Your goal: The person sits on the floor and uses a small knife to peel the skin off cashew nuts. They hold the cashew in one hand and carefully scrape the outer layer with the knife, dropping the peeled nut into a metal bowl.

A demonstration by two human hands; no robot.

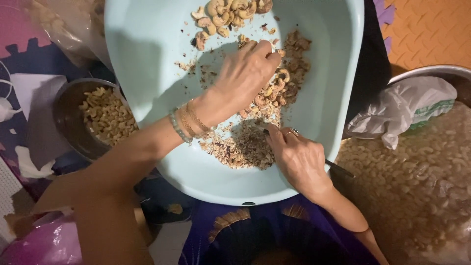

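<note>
Left hand (245,73) is out over the pale blue basin (147,44), reaching across from the left, wrist bangles showing, fingers curled down onto the heap of unpeeled cashews (284,83) on the right side of the basin floor. The fingertips are buried among the nuts, so whether one is pinched between them I cannot tell. Right hand (299,159) sits nearer the body, clenched around a thin dark tool (338,169), likely a small knife; its handle end sticks out to the right past the basin rim, and its long axis runs roughly left to right, the working end hidden under the fingers. Just left of that hand lies a spread of brown skins and crumbs (245,145). So the nut heap lies straight ahead of the right hand, away from the body, and the left hand is already touching it, clearly the nearer of the two. At the far edge of the basin sits a small cluster of paler peeled cashews (228,14). Outside, a metal bowl of cashews (105,115) stands to the left, and a large tray of cashews (422,167) with a crumpled plastic bag (407,108) fills the right.
</note>
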